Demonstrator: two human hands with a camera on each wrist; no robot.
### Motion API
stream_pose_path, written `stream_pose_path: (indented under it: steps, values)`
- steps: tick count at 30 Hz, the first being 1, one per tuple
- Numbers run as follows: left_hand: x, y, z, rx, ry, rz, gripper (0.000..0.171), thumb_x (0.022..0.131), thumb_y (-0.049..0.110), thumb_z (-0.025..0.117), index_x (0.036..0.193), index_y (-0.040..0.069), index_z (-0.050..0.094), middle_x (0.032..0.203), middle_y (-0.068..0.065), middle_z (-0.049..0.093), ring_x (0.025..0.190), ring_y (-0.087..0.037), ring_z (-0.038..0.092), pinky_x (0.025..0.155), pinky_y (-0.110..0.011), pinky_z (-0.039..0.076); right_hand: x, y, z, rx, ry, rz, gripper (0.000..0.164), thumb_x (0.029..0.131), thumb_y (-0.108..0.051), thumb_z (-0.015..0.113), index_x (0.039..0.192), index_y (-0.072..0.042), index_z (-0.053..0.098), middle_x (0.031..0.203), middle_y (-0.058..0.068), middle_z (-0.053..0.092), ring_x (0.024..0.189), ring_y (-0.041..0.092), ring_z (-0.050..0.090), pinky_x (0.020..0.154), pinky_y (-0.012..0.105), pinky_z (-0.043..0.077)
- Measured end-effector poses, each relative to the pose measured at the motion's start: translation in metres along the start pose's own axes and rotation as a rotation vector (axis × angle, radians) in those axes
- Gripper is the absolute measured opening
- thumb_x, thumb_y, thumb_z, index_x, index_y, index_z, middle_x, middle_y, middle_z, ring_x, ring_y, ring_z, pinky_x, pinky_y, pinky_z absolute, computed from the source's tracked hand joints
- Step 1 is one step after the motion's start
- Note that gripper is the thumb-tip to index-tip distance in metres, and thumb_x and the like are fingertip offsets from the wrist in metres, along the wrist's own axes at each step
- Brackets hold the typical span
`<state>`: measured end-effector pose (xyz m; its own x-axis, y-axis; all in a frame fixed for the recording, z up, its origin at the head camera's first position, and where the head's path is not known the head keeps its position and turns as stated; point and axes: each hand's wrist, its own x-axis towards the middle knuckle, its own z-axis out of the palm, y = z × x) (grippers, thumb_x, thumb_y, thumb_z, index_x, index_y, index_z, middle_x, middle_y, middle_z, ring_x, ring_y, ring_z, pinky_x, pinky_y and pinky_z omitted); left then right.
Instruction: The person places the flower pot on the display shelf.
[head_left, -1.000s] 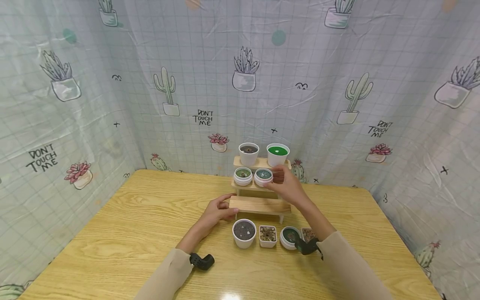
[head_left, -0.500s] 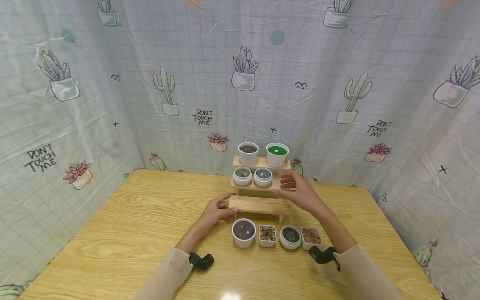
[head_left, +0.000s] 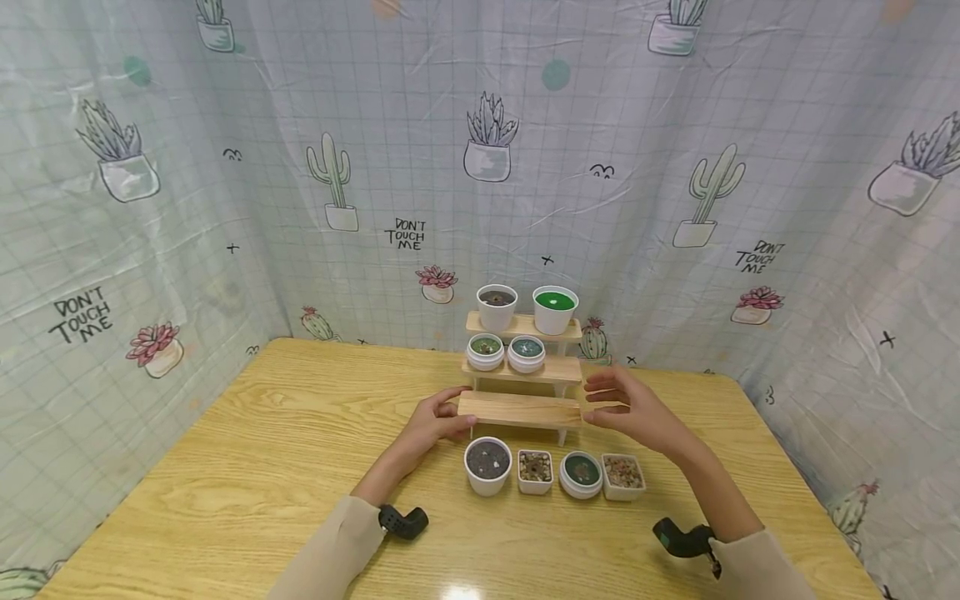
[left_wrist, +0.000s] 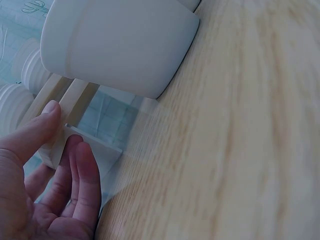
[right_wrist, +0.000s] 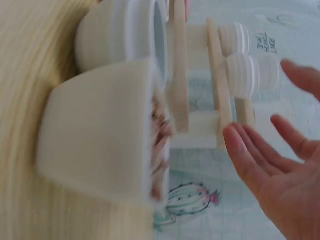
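A three-step wooden plant stand (head_left: 520,409) with white legs stands mid-table. My left hand (head_left: 432,425) grips the left end of its lowest step, thumb on the board and fingers curled beneath, as the left wrist view shows. My right hand (head_left: 633,411) holds nothing, fingers loosely bent, just right of the stand. On the middle step sit two ribbed white pots, one with green filling (head_left: 486,352) and one with blue-green filling (head_left: 527,353). The top step bears a white pot with grey filling (head_left: 497,307) and another with bright green filling (head_left: 555,310).
A row of pots lies in front of the stand: a round pot of dark soil (head_left: 488,465), a square pot of pebbles (head_left: 535,472), a round pot with dark green filling (head_left: 581,474) and a square pot of reddish gravel (head_left: 623,477). A printed curtain (head_left: 510,217) hangs behind.
My right hand has let go of the blue-green pot on the middle step and drawn back to the right and toward me. The left hand keeps its place on the stand.
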<state>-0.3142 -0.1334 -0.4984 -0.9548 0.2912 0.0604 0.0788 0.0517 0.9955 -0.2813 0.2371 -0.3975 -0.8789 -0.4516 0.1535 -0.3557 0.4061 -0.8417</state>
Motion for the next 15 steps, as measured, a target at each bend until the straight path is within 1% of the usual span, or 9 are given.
stream_pose_path:
  steps: [2, 5, 7, 12, 15]
  values:
    - [0.000, 0.000, 0.000, 0.006, 0.000, 0.000, 0.070, 0.092, 0.017, 0.079, 0.154, 0.009, 0.047, 0.086, 0.000, 0.069, 0.085, -0.012, 0.070, 0.078, -0.030, 0.062, -0.005, 0.005, -0.002, 0.004, -0.034, -0.015, 0.055, 0.097, -0.012, 0.072, 0.142, 0.006, 0.045, 0.143, 0.030, 0.052, 0.130, 0.051, 0.054, 0.103, 0.049, 0.056]
    - [0.000, -0.001, 0.000, 0.011, 0.002, -0.003, 0.070, 0.092, 0.016, 0.078, 0.154, 0.009, 0.046, 0.085, 0.000, 0.068, 0.084, -0.012, 0.069, 0.077, -0.029, 0.061, -0.011, 0.013, -0.003, 0.004, -0.084, -0.024, 0.055, 0.097, -0.014, 0.073, 0.140, 0.006, 0.046, 0.141, 0.031, 0.052, 0.130, 0.050, 0.055, 0.103, 0.049, 0.056]
    - [0.000, -0.001, -0.001, 0.013, 0.003, -0.006, 0.071, 0.092, 0.016, 0.079, 0.155, 0.008, 0.046, 0.085, 0.000, 0.066, 0.083, -0.012, 0.069, 0.077, -0.028, 0.061, -0.015, 0.017, -0.004, 0.009, -0.112, -0.026, 0.054, 0.097, -0.015, 0.073, 0.139, 0.006, 0.047, 0.141, 0.033, 0.052, 0.129, 0.051, 0.055, 0.103, 0.052, 0.055]
    - [0.001, -0.002, -0.001, 0.015, 0.000, -0.006, 0.073, 0.092, 0.018, 0.079, 0.155, 0.009, 0.045, 0.084, -0.001, 0.065, 0.084, -0.012, 0.069, 0.079, -0.029, 0.062, -0.021, 0.027, -0.008, 0.008, -0.149, -0.046, 0.051, 0.095, -0.014, 0.075, 0.136, 0.004, 0.051, 0.136, 0.034, 0.054, 0.125, 0.052, 0.057, 0.102, 0.057, 0.054]
    - [0.001, -0.003, -0.001, 0.018, -0.002, -0.005, 0.072, 0.092, 0.019, 0.079, 0.155, 0.010, 0.046, 0.085, -0.001, 0.066, 0.085, -0.012, 0.069, 0.080, -0.030, 0.062, -0.024, 0.031, -0.011, -0.010, -0.166, -0.053, 0.052, 0.093, -0.014, 0.076, 0.136, 0.004, 0.052, 0.135, 0.034, 0.055, 0.124, 0.049, 0.059, 0.100, 0.054, 0.056]
